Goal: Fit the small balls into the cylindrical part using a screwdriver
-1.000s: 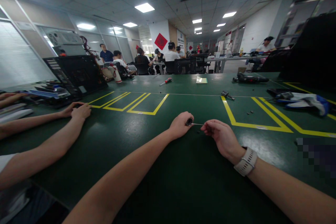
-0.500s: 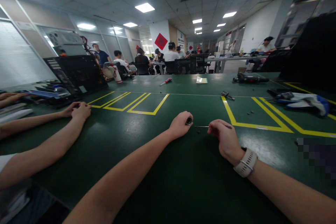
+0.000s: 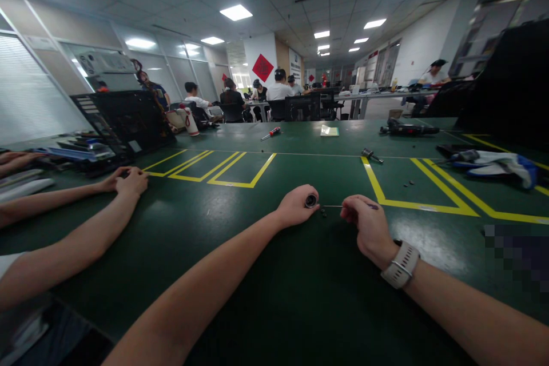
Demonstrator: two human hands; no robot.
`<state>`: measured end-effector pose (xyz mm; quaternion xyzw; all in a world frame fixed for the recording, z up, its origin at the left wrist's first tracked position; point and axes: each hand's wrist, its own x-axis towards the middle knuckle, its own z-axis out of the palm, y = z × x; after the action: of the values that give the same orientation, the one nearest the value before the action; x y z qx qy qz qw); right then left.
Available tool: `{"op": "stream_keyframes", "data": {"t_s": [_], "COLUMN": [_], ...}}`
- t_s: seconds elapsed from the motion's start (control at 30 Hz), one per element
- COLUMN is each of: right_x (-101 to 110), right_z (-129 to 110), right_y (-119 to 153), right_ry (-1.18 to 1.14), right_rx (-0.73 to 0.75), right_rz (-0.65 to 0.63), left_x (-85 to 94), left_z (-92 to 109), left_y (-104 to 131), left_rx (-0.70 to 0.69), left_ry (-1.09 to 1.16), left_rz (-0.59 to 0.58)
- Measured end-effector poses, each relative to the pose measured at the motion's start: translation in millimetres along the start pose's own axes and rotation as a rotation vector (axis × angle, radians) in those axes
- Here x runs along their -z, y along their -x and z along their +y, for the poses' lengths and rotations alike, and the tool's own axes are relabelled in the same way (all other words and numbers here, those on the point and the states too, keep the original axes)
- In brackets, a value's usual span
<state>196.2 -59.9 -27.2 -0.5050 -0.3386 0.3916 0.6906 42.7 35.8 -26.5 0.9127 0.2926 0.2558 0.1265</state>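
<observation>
At the left side of the bench (image 3: 300, 297), a black case (image 3: 124, 120) is seen standing, and nearer, a co-worker's hands (image 3: 132, 180) are held together above the green top. To their right, open-ended frames are marked out in yellow tape (image 3: 231, 185). Toward the far edge, a red-handled screwdriver (image 3: 270, 134) is laid at a slant.

In the middle of the bench, well in from the far edge, a round metal part (image 3: 311, 201) is gripped in the left hand (image 3: 298, 206) — the fingers are closed around it, and its open end is turned toward the camera. Just beside that hand, small dark pieces (image 3: 323, 213) are left lying on the top. A thin-shafted tool (image 3: 332, 206) is pinched in the narrowed fingers of the right hand (image 3: 362, 220), its tip pointed at the left hand; whether the two touch cannot be told. Near the far edge, a pale notepad (image 3: 329, 131) is laid flat.

Farther right, a metal chuck-like part (image 3: 371, 155) is placed by a taped corner, and more dark bits (image 3: 409, 184) are scattered within that frame. Near the far edge, a black power tool (image 3: 409, 128) is laid on its side — and toward the right edge, a blue-and-white glove (image 3: 501, 167) is seen.
</observation>
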Motion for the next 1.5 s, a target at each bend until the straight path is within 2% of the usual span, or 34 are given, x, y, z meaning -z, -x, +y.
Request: {"op": "stream_keyframes", "data": {"t_s": [0.13,0.3,0.4,0.57,0.7,0.83,1.0,1.07,1.27,1.5], "right_x": [1,1,1,0,-1,-2,-5,-5,0,1], "right_z": [1,-1,-3,-2,-3,-8,-12,-11,-6,-4], "right_y": [-1,0,2,5,9,16,24,23,8,0], "right_ry": [-0.032,-0.093,-0.135,-0.111,0.021,0.359,0.581,0.555,0.111,-0.034], "right_rx": [0.002,0.031,0.06,0.118,0.159,0.266,0.371,0.351,0.062,-0.079], "right_rz": [0.015,0.017,-0.026,-0.141,-0.238,-0.303,-0.283,-0.263,-0.24,-0.228], "left_x": [0.1,0.3,0.7,0.0,0.1,1.8,4.4,5.2,6.6,3.7], "left_z": [2,2,2,1,2,4,10,12,12,5], "left_y": [0,0,0,1,1,2,3,3,3,1], "left_rx": [-0.003,0.087,0.144,0.097,0.038,-0.006,-0.064,-0.078,-0.099,-0.105], "left_ry": [-0.018,0.021,0.035,0.007,-0.044,-0.089,-0.18,-0.21,-0.199,-0.01], "left_rz": [-0.022,0.061,0.087,0.086,0.073,0.026,-0.035,-0.057,-0.097,-0.055]}}
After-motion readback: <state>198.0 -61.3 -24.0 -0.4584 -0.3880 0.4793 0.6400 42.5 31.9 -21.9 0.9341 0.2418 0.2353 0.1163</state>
